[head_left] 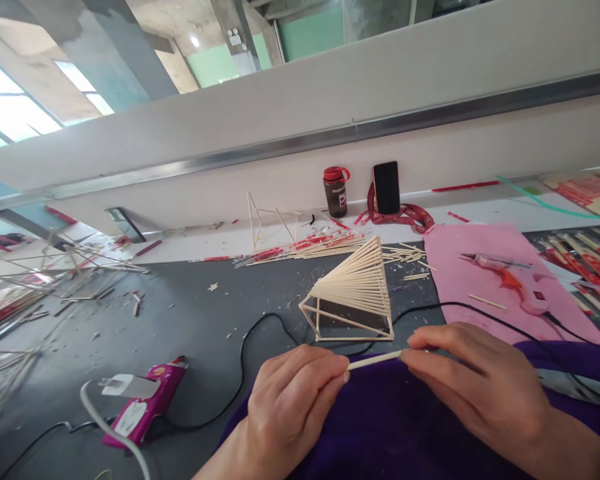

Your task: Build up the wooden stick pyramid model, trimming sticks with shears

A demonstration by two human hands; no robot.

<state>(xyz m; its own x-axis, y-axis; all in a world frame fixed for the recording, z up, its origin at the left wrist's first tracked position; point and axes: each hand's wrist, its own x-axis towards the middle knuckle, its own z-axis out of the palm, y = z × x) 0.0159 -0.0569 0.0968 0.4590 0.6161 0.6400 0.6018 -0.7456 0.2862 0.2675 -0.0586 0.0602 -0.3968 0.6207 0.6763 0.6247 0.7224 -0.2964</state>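
"What are the fingers doing?"

"The left hand (297, 403) pinches one end of a thin pale stick (375, 361), thumb against fingertips. The right hand (480, 387) has the other end clamped between its fingers (420, 362). A dark speck shows in that grip; I can't make out what it is."

"And the stick's position?"

"Slightly tilted, its middle bare between the hands, above the purple cloth (380, 413)."

"How would you handle it well?"

"Lightly, I'd say: even pressure at both ends, no bending, since wood that slim could snap. Turning it gently would show any split or rough end."

"What's around it?"

"Just beyond the hands, the stick frame (355, 283) stands on the dark mat (205, 347); I'd mind the knuckles there. Farther to the right, the glue gun (530, 293) lies on pink paper (460, 260). Its tip could be hot, so sleeves should stay clear."
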